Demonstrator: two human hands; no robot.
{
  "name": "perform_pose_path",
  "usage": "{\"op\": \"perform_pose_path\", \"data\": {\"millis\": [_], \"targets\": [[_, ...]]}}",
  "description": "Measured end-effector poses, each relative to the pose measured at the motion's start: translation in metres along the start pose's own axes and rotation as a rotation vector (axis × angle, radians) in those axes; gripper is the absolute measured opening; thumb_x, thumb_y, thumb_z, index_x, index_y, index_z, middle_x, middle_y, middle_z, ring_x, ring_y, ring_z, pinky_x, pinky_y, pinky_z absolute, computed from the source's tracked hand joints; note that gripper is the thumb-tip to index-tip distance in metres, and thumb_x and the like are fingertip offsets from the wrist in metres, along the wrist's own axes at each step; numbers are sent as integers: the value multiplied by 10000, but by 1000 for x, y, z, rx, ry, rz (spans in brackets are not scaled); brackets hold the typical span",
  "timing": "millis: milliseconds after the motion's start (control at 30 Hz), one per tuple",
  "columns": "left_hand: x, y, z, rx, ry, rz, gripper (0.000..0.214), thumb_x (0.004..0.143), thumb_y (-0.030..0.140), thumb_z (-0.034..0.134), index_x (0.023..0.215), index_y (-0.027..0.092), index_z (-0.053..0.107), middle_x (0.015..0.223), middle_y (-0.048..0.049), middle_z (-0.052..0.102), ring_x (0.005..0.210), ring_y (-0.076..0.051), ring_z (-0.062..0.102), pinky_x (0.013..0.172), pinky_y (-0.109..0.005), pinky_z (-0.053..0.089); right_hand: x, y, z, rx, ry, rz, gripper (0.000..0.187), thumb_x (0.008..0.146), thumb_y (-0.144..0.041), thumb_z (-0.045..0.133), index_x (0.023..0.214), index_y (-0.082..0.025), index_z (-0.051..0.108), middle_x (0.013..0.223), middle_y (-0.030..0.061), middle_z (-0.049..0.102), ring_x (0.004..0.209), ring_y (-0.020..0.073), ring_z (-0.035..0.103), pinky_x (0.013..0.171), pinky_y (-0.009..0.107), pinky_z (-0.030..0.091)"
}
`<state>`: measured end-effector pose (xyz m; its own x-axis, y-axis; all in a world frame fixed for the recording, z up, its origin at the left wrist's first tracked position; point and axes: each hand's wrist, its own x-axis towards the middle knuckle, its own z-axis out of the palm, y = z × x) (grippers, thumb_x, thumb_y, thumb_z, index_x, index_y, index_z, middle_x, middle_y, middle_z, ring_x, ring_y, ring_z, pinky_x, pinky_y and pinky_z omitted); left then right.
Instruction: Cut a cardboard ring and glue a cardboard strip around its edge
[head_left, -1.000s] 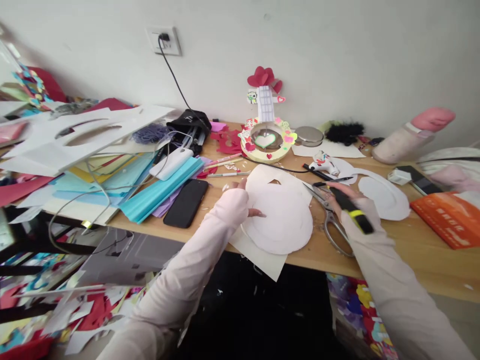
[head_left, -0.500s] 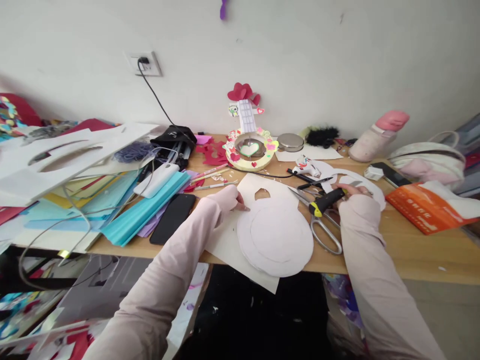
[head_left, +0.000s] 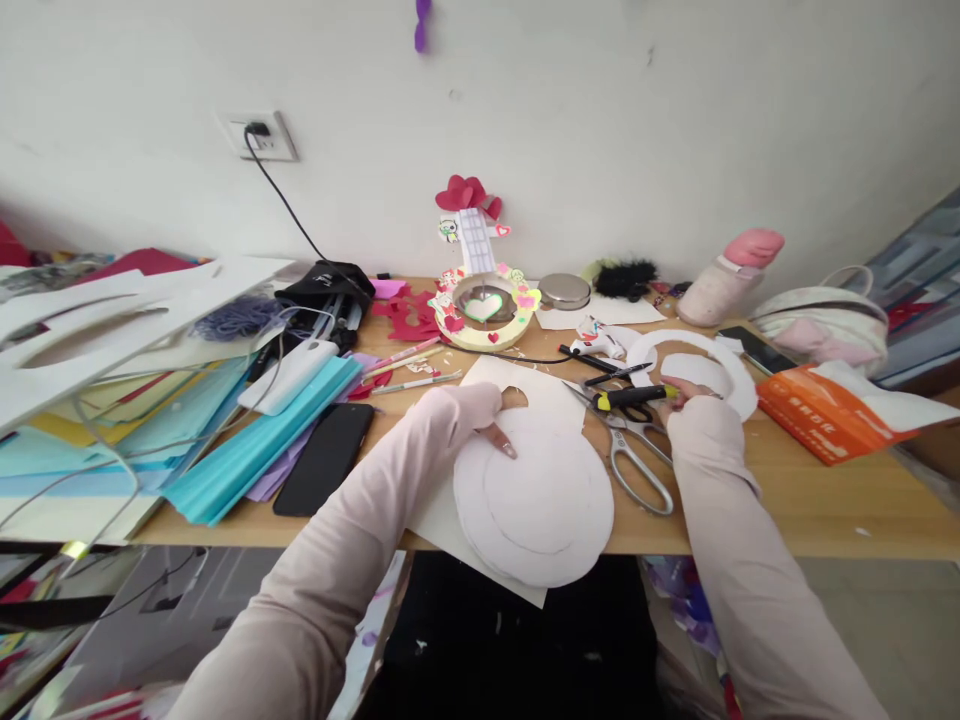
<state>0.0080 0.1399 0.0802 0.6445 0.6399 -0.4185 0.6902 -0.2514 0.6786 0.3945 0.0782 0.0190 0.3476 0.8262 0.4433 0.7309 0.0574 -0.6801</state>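
Observation:
A white snowman-shaped paper cutout (head_left: 551, 500), with a pencilled circle inside its outline, rests on a larger white sheet (head_left: 480, 378) that overhangs the table's front edge. My left hand (head_left: 491, 418) is closed at the cutout's upper left, fingertips on its surface; the rest of the grip is hidden. To the right, my right hand (head_left: 684, 392) is closed around the yellow end of a black-and-yellow cutter knife (head_left: 634, 398). Beneath the knife lie open scissors (head_left: 637, 465) with grey handles. A white paper ring (head_left: 739, 375) is just behind my right hand.
A decorated ring stand (head_left: 491, 335) with red paper flowers stands by the wall. Left are a phone (head_left: 324, 460), turquoise paper (head_left: 262, 440) and a white power bank (head_left: 289, 375). A glue gun (head_left: 600, 338), a pink-topped bottle (head_left: 724, 280) and an orange tissue pack (head_left: 817, 410) are right.
My left hand has moved from beside the cutout onto its upper left. The cutter knife has swung nearly level and lowered toward the scissors, with my right hand now at its yellow end.

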Motion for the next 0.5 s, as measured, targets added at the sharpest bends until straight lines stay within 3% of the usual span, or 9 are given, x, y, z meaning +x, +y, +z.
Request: {"op": "perform_pose_path", "data": {"millis": [67, 167, 233, 267, 367, 500], "targets": [[-6, -11, -10, -111, 17, -44, 597, 398, 509, 1029, 887, 250, 805, 883, 0, 831, 1027, -337, 781, 956, -357, 604, -9, -19, -3, -26, 79, 6, 280, 644, -159, 684, 897, -243, 771, 688, 14, 508, 648, 190, 451, 678, 405, 423], [-12, -20, -15, -397, 226, -12, 702, 458, 567, 1010, 1028, 217, 795, 1027, -57, 858, 1056, -342, 792, 919, -388, 637, -18, -64, 7, 120, 219, -37, 372, 743, -386, 714, 1080, -238, 765, 844, 37, 612, 682, 198, 536, 686, 390, 510], [-12, -22, -10, -663, 281, 64, 861, 439, 570, 1025, 1174, 198, 777, 1195, -109, 847, 1114, -368, 789, 909, -436, 663, -20, -98, 22, 429, 43, 70, 519, 666, -516, 822, 1098, -248, 719, 934, 46, 698, 718, 200, 627, 657, 360, 566], [-10, -23, -6, -744, 288, 87, 932, 392, 530, 1053, 1212, 191, 769, 1244, -128, 836, 1144, -386, 783, 910, -456, 671, -19, -113, 31, 549, -127, 114, 575, 606, -523, 889, 1079, -251, 710, 990, 68, 747, 789, 226, 689, 687, 367, 609], [-7, -27, 7, -878, 375, 88, 898, 373, 544, 1074, 1140, 172, 794, 1233, -155, 839, 1178, -415, 778, 938, -491, 679, -13, -143, 52, 691, -462, 294, 551, 564, -503, 966, 981, -228, 733, 920, 107, 821, 773, 298, 783, 639, 415, 669], [-7, -33, 18, -979, 340, 19, 770, 362, 594, 1078, 936, 154, 814, 1095, -157, 861, 1135, -418, 796, 958, -496, 683, -8, -146, 59, 858, -630, 591, 459, 504, -287, 1015, 866, -212, 743, 813, 70, 832, 678, 274, 799, 620, 365, 679]]}}
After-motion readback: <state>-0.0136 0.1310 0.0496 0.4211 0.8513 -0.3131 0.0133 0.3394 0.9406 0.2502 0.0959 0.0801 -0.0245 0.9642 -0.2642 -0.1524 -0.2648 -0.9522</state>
